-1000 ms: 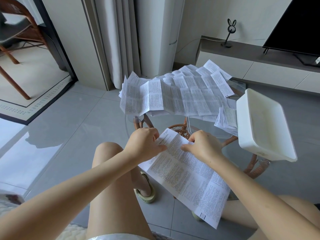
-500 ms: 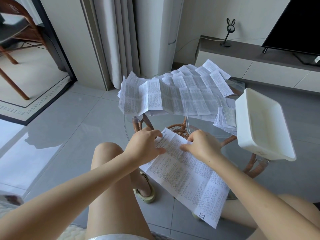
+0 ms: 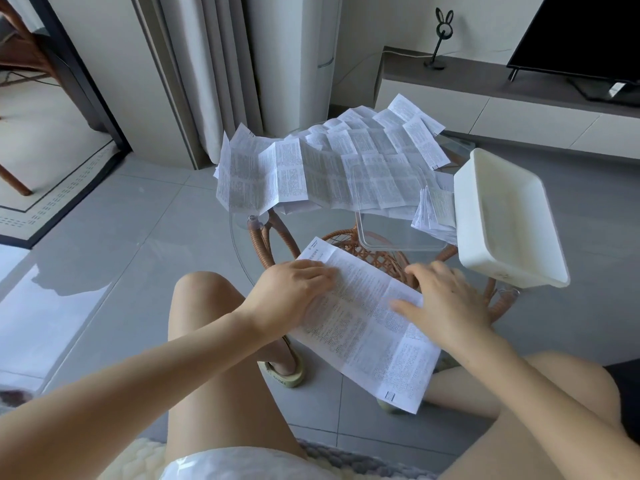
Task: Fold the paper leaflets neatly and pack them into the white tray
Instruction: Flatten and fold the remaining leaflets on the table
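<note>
From the head camera, a round glass table [image 3: 242,252] on a rattan base [image 3: 268,237] stands over a grey tiled floor [image 3: 121,237]. One long printed leaflet [image 3: 363,327] lies spread on the near part of the glass, and its near end hangs past the rim above the person's knees. The left hand [image 3: 294,292] rests flat on the leaflet's left side with fingers straight and together. The right hand [image 3: 446,299] presses the right side with fingers spread and thumb out. Neither hand curls round the paper.

A heap of unfolded leaflets [image 3: 329,168] covers the far half of the table. A small stack of folded leaflets [image 3: 434,213] sits just beside the white tray [image 3: 502,209], which is at the table's right edge and has nothing inside.

Pale curtains [image 3: 207,81] hang at the far left. A low bench [image 3: 485,98] on the far right carries a dark television [image 3: 581,32] and a rabbit-eared ornament [image 3: 441,32]. A slipper [image 3: 284,372] shows under the glass.
</note>
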Motion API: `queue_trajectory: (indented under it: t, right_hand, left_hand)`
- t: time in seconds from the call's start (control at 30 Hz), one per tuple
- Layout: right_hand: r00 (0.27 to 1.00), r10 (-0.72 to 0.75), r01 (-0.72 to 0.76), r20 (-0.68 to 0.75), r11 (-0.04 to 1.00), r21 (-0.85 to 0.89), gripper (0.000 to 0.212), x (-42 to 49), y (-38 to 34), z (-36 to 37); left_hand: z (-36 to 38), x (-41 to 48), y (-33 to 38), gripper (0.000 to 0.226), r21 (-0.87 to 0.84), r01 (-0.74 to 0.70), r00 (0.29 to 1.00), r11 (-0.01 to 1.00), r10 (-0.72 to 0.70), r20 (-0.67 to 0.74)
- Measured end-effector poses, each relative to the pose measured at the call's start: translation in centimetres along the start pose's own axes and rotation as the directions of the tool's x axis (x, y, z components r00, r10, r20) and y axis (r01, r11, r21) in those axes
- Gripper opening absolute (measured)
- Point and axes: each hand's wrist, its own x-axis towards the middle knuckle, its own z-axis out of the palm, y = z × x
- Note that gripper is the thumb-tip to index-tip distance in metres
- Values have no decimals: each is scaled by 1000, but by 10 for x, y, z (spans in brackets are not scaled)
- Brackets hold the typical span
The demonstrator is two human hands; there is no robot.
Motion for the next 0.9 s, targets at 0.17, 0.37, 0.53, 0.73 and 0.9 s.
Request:
queue_trajectory:
  t: [0.17,0.37,0.53,0.73,0.9]
  right_hand:
    - [987,129,-135,91,989,64,56,-20,25,-8]
    - [951,280,-296,127,725,622,63,-26,32,3]
    - [931,339,-108,-137,611,784,53,-23,21,10]
    - [887,185,103,-423,814,571,47,-4,9,-8]
    - [903,65,183,-424,836,518,39,24,14,-15]
  left_hand:
    - [4,-1,3,41,128,-28,999,991,22,42]
    - [2,3,6,74,243,-58,984,968,14,179]
    - [-1,10,13,92,289,-100,970,952,28,242]
    - [0,12,28,85,437,18,932,899,-174,319]
    - [6,17,42,74,499,92,925,862,-259,277]
